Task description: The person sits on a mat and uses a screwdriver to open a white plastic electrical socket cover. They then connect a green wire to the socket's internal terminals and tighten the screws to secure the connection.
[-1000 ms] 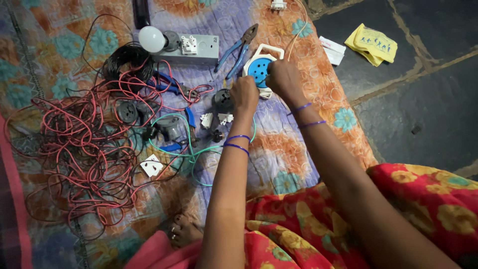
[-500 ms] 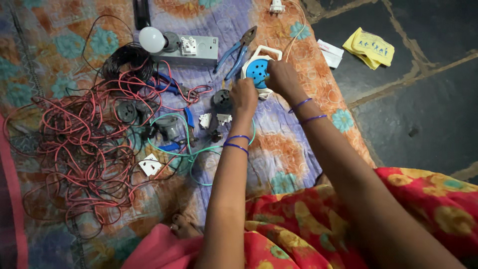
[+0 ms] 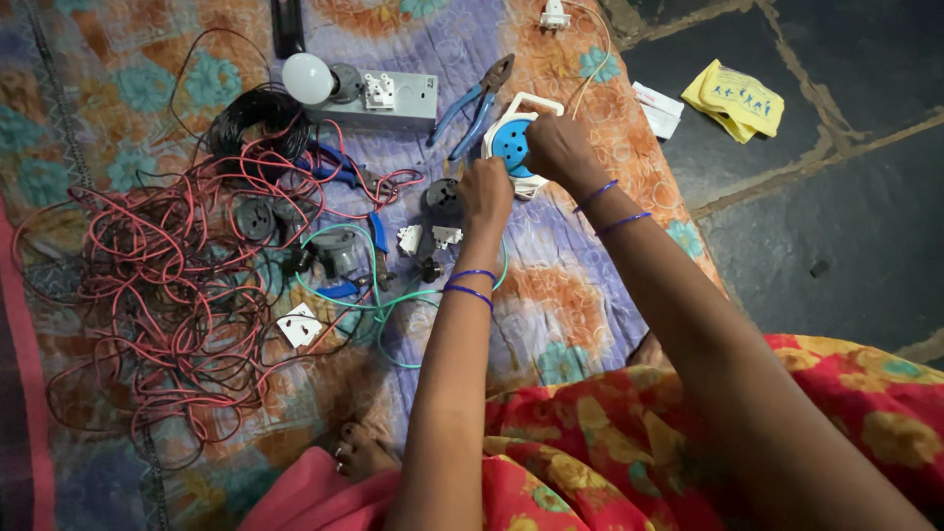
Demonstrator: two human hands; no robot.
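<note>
The right hand [image 3: 554, 149] is closed over the edge of a round blue and white socket reel [image 3: 515, 147], its fingers curled on the reel's near right side. The left hand [image 3: 486, 193] meets it from below, fingers bunched together at the reel's lower edge; whether they pinch a small part there cannot be told. Both wrists carry thin blue bangles. The reel rests on a patterned cloth [image 3: 580, 295] spread over the floor, right under the two hands.

Just left of the right hand, blue-handled pliers [image 3: 475, 105] lie at a slant. Beyond them sits a grey switch box [image 3: 393, 98] with a white bulb [image 3: 307, 79] at its far end. Near the left hand are a dark round fitting [image 3: 442, 199] and small white pieces [image 3: 426, 237]. Farther left, a tangle of red wire [image 3: 167, 285] sprawls across the cloth, with green wire [image 3: 379, 305] looping nearer the left forearm.

Right of the hands, the dark stone floor [image 3: 836, 226] shows, with a folded yellow cloth [image 3: 735, 98] lying on it.
</note>
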